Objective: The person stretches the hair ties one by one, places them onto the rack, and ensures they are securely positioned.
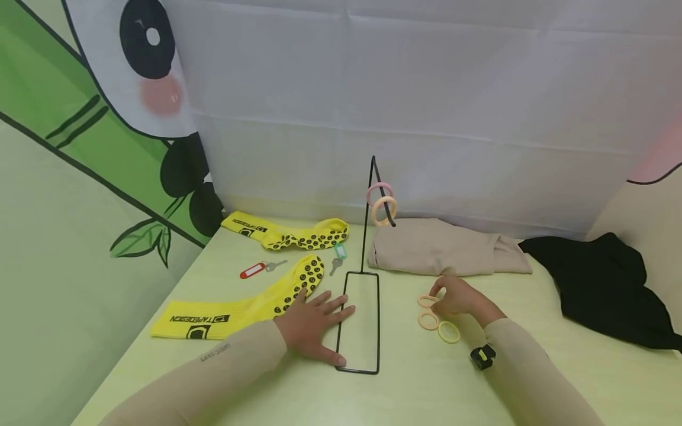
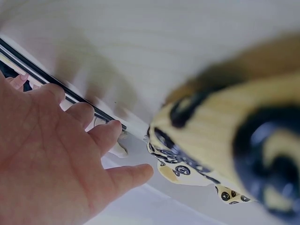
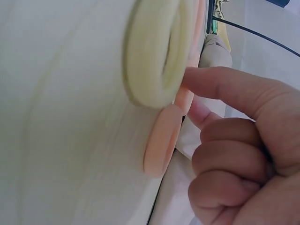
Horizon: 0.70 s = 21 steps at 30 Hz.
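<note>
Pinching a peach hair ring (image 1: 427, 301) right of frame centre, the right hand (image 1: 459, 297) has its grip closed on it; the left hand (image 1: 311, 324) lies released, flat beside the wire stand (image 1: 362, 322). Ring judged light, soft, springy; best taken at its outer rim.

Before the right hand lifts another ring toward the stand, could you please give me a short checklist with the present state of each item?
1. Left hand flat on the wire stand base, steadying it: ok.
2. Stand upright: ok.
3. Room left on the hook beside the pink ring and the orange ring: ok.
4. Right hand has a grip on a loose ring: cannot tell; a fingertip touches it.
5. Yellow ring and peach ring within reach: ok.
</note>
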### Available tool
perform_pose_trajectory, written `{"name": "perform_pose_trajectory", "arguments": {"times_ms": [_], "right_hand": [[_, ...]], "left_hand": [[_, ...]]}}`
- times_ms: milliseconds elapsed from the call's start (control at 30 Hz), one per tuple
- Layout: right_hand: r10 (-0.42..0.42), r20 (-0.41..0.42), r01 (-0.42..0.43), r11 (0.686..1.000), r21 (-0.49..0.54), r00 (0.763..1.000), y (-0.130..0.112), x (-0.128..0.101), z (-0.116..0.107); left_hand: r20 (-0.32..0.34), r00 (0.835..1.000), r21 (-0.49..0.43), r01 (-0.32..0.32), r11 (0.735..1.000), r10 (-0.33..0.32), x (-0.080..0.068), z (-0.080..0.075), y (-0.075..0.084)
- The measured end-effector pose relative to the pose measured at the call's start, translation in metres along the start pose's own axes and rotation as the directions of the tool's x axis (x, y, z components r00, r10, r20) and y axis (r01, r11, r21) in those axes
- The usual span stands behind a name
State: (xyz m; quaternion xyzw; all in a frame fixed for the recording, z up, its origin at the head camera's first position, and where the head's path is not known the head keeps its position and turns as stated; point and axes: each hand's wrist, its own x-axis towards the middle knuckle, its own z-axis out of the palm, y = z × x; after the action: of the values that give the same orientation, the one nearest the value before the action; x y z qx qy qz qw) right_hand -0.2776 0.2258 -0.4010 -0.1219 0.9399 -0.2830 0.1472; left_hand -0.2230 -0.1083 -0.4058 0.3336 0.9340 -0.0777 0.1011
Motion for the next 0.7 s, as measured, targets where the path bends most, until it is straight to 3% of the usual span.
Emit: {"name": "perform_pose_trajectory", "arguments": {"times_ms": [267,400,700], "right_hand": [[0.004,-0.058,-0.006,0.999,-0.038,0.998,0.001,0.001,0.002],[-0.034,-0.103,0.03,0.999,-0.04,0.994,-0.003,-0.002,0.002],[-0.089,-0.12,0.091,0.996,0.008,0.989,-0.037,-0.016,0.0]], "left_hand": [[0.004,1.0,-0.003,0.001,1.0,-0.001,0.001,0.001,0.0],[0.005,1.0,0.0,-0.001,1.0,0.001,0.002,0.002,0.0],[0.011,1.0,-0.012,-0.001,1.0,0.001,0.002,0.001,-0.001]]}}
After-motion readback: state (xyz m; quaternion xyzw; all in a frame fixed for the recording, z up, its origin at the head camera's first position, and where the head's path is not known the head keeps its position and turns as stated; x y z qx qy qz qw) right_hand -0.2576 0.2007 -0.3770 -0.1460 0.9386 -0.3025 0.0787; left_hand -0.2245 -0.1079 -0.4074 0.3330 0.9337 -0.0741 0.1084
